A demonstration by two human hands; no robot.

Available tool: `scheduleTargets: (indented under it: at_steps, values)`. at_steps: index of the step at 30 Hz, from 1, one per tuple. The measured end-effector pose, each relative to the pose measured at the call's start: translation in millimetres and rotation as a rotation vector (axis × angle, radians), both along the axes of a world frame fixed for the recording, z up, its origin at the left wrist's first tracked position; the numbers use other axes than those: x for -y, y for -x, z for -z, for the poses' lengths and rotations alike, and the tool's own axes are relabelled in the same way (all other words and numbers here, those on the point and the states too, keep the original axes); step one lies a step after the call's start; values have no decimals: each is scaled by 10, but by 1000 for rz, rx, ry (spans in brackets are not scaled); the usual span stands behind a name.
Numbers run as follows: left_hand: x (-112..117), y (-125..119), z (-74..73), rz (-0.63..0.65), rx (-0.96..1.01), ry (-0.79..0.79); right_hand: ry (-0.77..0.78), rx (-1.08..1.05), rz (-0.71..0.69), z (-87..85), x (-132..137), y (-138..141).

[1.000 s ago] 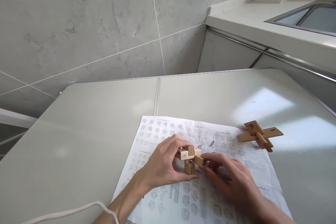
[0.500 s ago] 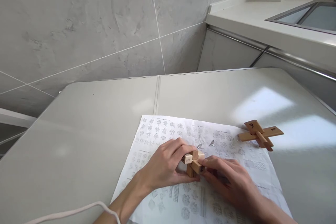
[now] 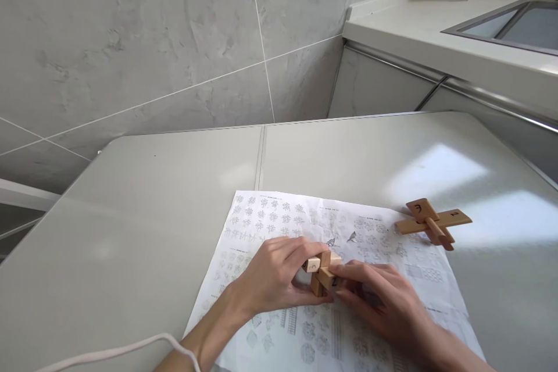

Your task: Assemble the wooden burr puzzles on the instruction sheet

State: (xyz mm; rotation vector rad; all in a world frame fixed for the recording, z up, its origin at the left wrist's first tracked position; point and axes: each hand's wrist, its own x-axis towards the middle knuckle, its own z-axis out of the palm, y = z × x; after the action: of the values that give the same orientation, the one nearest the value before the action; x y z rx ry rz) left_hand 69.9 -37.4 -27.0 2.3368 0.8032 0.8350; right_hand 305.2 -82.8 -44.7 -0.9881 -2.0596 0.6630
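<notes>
A small wooden puzzle cluster [image 3: 321, 272] of crossed numbered bars stands on a printed instruction sheet [image 3: 279, 221]. My left hand [image 3: 272, 276] wraps it from the left, thumb under and fingers over the top. From the right, my right hand [image 3: 383, 302] pinches the same cluster with its fingertips. A second assembly of crossed wooden bars [image 3: 431, 222], marked with numbers, lies on the table to the right, at the sheet's far corner, apart from both hands.
The grey table [image 3: 152, 215] has a seam down its middle and a rounded far-left corner. A white cord [image 3: 113, 351] runs by my left wrist. A tiled wall rises behind. A counter with a sink [image 3: 510, 26] stands at the upper right.
Both hands have pressed closer together on the wooden cluster, and its bars sit tighter than before. The second assembly on the right has not moved.
</notes>
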Motion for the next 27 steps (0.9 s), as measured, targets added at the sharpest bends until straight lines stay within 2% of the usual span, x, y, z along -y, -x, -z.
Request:
scheduleTargets:
  at_steps: [12, 18, 27]
  values:
    - [-28, 37, -26, -31, 148, 64, 175, -51, 37, -47, 2, 7]
    - [-21, 32, -57, 1, 118, 33, 173, 9, 50, -47, -47, 17]
    - [-22, 27, -61, 6, 111, 24, 177, 33, -18, -12, -44, -7]
